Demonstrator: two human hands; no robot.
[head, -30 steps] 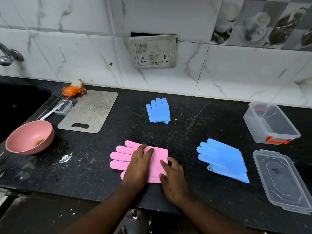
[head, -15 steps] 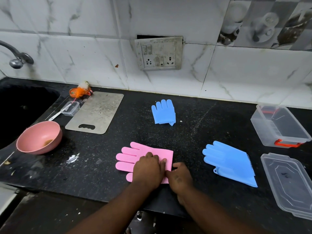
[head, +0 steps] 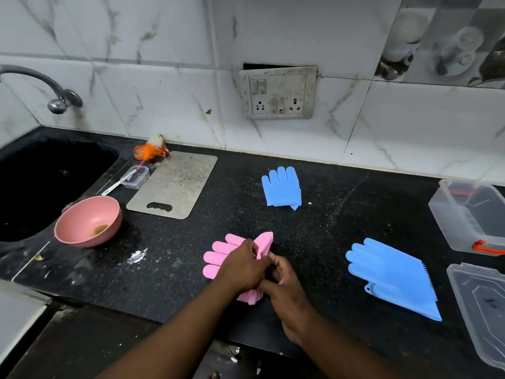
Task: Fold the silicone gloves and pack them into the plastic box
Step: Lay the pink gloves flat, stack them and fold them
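Observation:
A pink silicone glove (head: 218,255) lies near the front edge of the black counter, fingers pointing left. My left hand (head: 243,266) grips its cuff end, which is bunched and lifted. My right hand (head: 284,285) pinches the same cuff from the right. A blue glove (head: 390,277) lies flat to the right. A second blue glove (head: 281,187), folded, sits farther back. The clear plastic box (head: 470,217) with red latches stands open at the right edge, and its lid (head: 481,305) lies in front of it.
A pink bowl (head: 87,220) sits left beside the dark sink (head: 41,181). A metal cutting board (head: 175,184), a small clear case (head: 135,177) and an orange scrubber (head: 149,151) lie at the back left. A tap (head: 54,97) and a switch panel (head: 278,94) are on the tiled wall.
The pink glove lay flat under both hands; now its cuff end is gathered and lifted off the counter by both hands. The view shifted left and closer.

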